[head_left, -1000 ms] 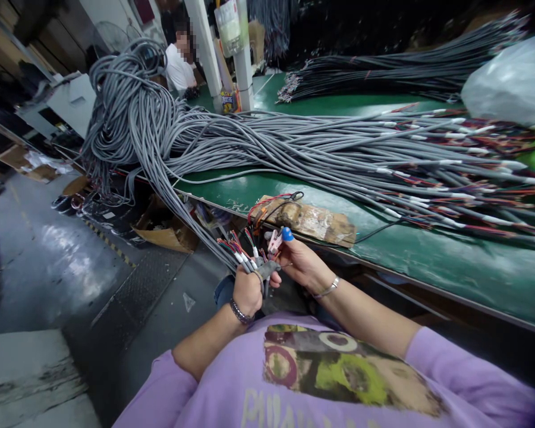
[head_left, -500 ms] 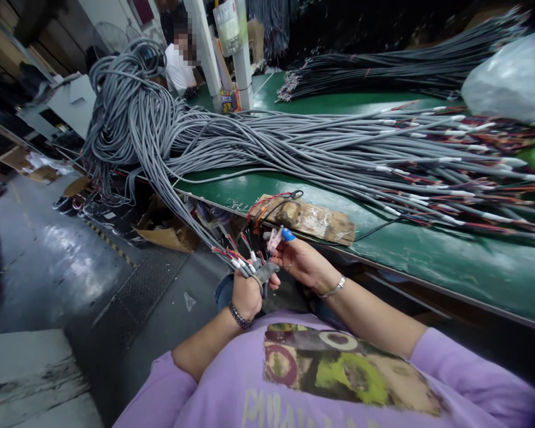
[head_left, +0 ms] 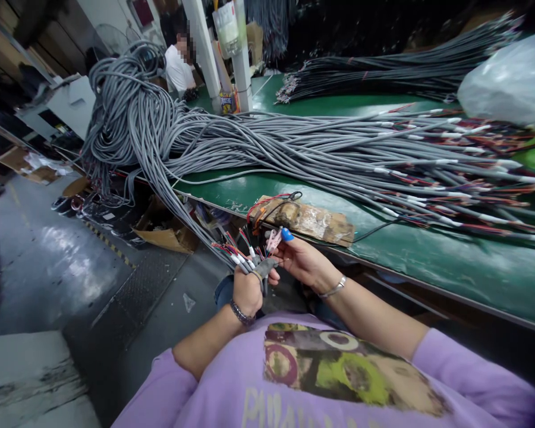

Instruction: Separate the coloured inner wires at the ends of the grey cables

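Note:
My left hand (head_left: pixel 248 290) is closed around a bunch of grey cable ends (head_left: pixel 238 259) whose coloured wires fan out above the fist. One finger wears a grey cot. My right hand (head_left: pixel 304 260) sits just to the right, pinching a small pink connector (head_left: pixel 274 241) between the thumb and a finger capped with a blue cot. The two hands almost touch, in front of the edge of the green bench (head_left: pixel 428 255). The cables in my left hand run up and left to the big grey pile.
A large heap of grey cables (head_left: pixel 169 131) lies along the bench, stripped ends to the right. A taped cardboard fixture (head_left: pixel 310 218) with wires sits at the bench edge. Dark cables (head_left: pixel 383 68) and a plastic bag (head_left: pixel 508 80) lie behind. A person in white (head_left: pixel 178 65) sits far back.
Both hands stay nearly in place; the fanned wire ends in my left hand have shifted slightly while the right hand works the connector.

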Available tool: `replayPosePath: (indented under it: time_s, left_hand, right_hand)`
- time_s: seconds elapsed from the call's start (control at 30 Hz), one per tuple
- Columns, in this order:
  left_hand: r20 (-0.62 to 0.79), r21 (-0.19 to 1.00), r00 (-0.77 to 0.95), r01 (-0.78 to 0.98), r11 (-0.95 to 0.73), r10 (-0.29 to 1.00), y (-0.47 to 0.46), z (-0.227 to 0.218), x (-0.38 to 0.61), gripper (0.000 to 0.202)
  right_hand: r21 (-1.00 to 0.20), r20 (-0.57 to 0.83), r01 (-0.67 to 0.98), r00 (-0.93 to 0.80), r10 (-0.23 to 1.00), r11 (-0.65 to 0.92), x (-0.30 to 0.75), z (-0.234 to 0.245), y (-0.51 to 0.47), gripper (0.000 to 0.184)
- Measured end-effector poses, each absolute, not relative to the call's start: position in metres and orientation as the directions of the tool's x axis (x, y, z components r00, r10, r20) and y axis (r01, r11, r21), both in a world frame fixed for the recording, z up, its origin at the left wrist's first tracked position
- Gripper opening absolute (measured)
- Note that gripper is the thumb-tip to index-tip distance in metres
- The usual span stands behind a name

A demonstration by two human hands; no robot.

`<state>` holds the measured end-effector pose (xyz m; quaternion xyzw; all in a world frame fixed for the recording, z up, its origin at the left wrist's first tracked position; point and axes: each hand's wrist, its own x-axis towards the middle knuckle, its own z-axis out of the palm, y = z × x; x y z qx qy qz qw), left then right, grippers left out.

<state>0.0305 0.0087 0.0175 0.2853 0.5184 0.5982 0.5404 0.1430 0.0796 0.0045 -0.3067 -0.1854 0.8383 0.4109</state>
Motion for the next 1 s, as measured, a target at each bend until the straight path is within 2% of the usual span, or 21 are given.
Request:
replayPosePath:
  time_s: [0.3,0.63,0.83,1.0]
  left_hand:
    - [-0.251,0.93,-0.264,-0.334,0.156,0.931,0.011,0.018,0.033,0.031]
    - [-0.215,0.933,-0.251,-0.34,0.123,0.944,0.003,0.014,0.028,0.027]
    - [-0.21,0.929,-0.235,-0.352,0.118,0.949,-0.001,0.011,0.025,0.026]
    - [-0.2,0.923,-0.173,-0.364,0.126,0.964,0.001,0.012,0.024,0.026]
  right_hand:
    - [-0.59,-0.313,-0.602,-0.443,0.84,-0.538,0.139,0.0,0.08,0.02]
    - [-0.516,-0.323,-0.585,-0.543,0.775,-0.625,0.141,0.007,0.076,0.035]
    - [-0.619,-0.299,-0.559,-0.482,0.824,-0.552,0.141,0.008,0.074,0.021]
    - [-0.681,-0.257,-0.542,-0.453,0.854,-0.493,0.14,0.004,0.074,0.028]
